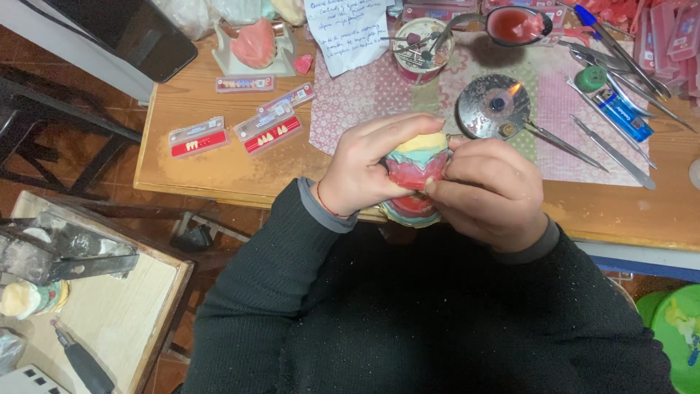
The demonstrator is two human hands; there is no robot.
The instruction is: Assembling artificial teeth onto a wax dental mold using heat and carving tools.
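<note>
Item: dental model [414, 164], yellow, teal and pink, clamped between left hand [368, 168] and right hand [490, 191], above the table's [219, 164] near edge. Hazard: lit burner [498, 106] just beyond; a lean forward risks scorched fingers or softened wax.

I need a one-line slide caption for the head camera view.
Both hands, left and right, hold a multicoloured dental model over a wooden table.
</note>
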